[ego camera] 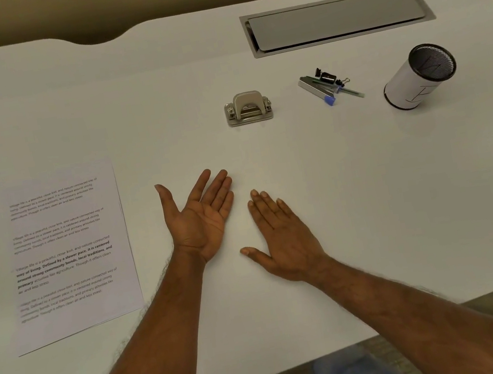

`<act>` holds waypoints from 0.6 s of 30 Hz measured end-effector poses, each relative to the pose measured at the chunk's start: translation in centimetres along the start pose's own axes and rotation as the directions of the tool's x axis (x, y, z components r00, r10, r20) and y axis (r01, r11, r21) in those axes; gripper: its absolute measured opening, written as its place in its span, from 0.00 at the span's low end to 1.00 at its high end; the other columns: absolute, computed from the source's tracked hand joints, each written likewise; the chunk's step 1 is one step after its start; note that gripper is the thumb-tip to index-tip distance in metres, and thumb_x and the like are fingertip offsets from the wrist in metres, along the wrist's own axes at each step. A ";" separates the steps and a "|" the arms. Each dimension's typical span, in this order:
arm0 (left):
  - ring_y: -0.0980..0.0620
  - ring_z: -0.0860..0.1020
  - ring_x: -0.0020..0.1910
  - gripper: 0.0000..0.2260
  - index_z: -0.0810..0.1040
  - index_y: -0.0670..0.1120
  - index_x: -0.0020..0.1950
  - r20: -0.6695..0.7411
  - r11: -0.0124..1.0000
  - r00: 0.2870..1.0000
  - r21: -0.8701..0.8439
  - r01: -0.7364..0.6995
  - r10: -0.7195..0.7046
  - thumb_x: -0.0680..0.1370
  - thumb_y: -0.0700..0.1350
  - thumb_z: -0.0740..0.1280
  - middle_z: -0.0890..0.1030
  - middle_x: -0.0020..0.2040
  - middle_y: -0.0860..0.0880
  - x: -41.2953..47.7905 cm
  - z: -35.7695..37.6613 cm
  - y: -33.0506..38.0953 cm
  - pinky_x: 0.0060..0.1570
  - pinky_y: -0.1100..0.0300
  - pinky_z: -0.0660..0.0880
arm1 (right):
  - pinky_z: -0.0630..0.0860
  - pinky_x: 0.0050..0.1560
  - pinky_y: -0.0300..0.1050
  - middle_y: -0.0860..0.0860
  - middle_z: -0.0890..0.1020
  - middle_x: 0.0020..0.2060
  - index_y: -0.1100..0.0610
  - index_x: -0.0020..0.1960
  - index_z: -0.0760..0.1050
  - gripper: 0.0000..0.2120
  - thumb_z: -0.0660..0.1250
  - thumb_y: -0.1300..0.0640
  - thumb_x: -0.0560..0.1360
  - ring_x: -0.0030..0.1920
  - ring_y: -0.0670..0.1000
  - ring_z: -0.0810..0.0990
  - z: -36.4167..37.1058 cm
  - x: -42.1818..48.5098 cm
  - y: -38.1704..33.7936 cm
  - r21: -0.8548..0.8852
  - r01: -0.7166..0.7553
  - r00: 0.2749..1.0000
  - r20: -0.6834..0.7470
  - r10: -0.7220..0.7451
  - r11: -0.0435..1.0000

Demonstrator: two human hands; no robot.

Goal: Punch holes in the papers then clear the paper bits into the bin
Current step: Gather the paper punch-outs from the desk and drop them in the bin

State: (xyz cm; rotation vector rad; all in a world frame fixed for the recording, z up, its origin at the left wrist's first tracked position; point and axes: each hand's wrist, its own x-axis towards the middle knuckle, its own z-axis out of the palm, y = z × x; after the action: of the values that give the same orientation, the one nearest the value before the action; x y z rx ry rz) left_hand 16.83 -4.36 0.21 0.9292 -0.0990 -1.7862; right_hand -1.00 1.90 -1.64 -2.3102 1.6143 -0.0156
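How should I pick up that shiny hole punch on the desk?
Grip the hole punch from above, fingers on its left and right ends, probably low at the flat base. It stands upright with its rounded lever on top and bare desk around it, so both sides are free. Squeezing the lever would only press it down.

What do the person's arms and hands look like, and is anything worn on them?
Both forearms are bare, with visible hair and no sleeves in view. The left hand and right hand wear no gloves, rings, watch or bracelet.
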 end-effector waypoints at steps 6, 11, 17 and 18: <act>0.41 0.75 0.69 0.42 0.70 0.43 0.74 -0.004 1.000 1.000 0.006 -0.006 0.006 0.75 0.74 0.51 0.76 0.69 0.39 -0.2 0.1 -0.1 0.73 0.46 0.65 | 0.43 0.77 0.49 0.55 0.43 0.78 0.60 0.78 0.42 0.44 0.46 0.29 0.76 0.78 0.50 0.38 0.1 -0.1 0.0 -0.016 0.004 1.000 0.000 -0.004 1.000; 0.41 0.75 0.69 0.42 0.70 0.42 0.73 0.002 1.000 1.000 0.007 -0.008 0.008 0.74 0.74 0.52 0.76 0.69 0.39 -0.2 0.0 -0.2 0.74 0.46 0.65 | 0.43 0.78 0.46 0.52 0.46 0.79 0.58 0.78 0.46 0.37 0.50 0.36 0.79 0.78 0.47 0.42 -0.5 0.1 0.5 0.110 0.030 0.999 -0.033 -0.027 0.993; 0.42 0.75 0.69 0.43 0.71 0.41 0.72 0.000 1.000 1.000 0.010 0.006 -0.006 0.74 0.75 0.53 0.77 0.68 0.38 -0.3 0.0 -0.7 0.74 0.47 0.64 | 0.64 0.72 0.43 0.50 0.75 0.67 0.58 0.68 0.72 0.17 0.61 0.63 0.80 0.68 0.46 0.72 -4.5 1.1 1.5 0.944 -0.196 0.894 0.061 0.443 0.265; 0.42 0.75 0.69 0.43 0.71 0.41 0.72 0.001 1.000 1.000 0.009 0.009 -0.009 0.74 0.75 0.53 0.77 0.68 0.38 -0.2 0.0 -0.7 0.74 0.47 0.64 | 0.68 0.70 0.45 0.53 0.78 0.64 0.60 0.66 0.74 0.16 0.60 0.65 0.79 0.66 0.49 0.75 -5.1 1.4 1.7 0.981 -0.188 0.865 0.144 0.480 0.044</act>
State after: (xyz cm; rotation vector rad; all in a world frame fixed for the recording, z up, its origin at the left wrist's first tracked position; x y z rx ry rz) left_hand 16.28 -3.88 0.03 0.9366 -0.1031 -1.7956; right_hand -3.06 -1.18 2.45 -0.7944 1.4204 -0.9937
